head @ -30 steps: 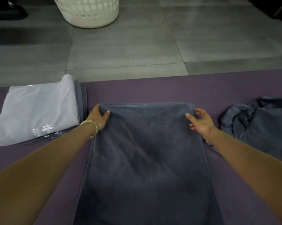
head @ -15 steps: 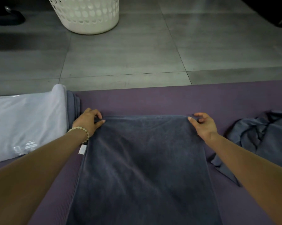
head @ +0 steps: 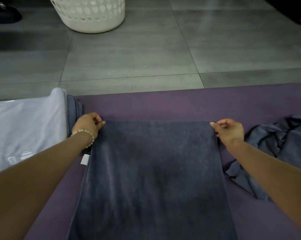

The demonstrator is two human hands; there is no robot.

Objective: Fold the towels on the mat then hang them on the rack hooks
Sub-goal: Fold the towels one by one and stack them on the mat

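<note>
Gray tile floor (head: 129,54) far past both hands. Purple mat (head: 163,104) spread under everything, reaching out beyond the fingertips. Dark gray towel (head: 151,170) lying flat on the mat between the two arms, long and smooth, with its far edge straight across from one hand to the other.

Both arms stretched forward, bare, angled in toward the towel's far corners.

Left hand (head: 87,124) curled at the far left corner, thumb and fingers pressed together on the cloth edge, pinching it. Bead bracelet (head: 84,135) around that wrist. Small white tag (head: 84,159) poking out of the towel's side, just below the left wrist.

Right hand (head: 230,129) curled at the far right corner, thumb tip on the corner and fingers bent in, pinching the cloth too.

Out past the left hand, a folded white towel (head: 25,129) resting on top of a pile of folded dark towels (head: 73,110), only their edges showing beside the left hand.

Out past the right hand, a crumpled gray towel (head: 281,144) in a loose heap on the mat, close to the right wrist.

White laundry basket (head: 91,13) standing on the floor, far ahead of the left hand, with round holes in its wall. Cannot tell what is inside; top cut off.
</note>
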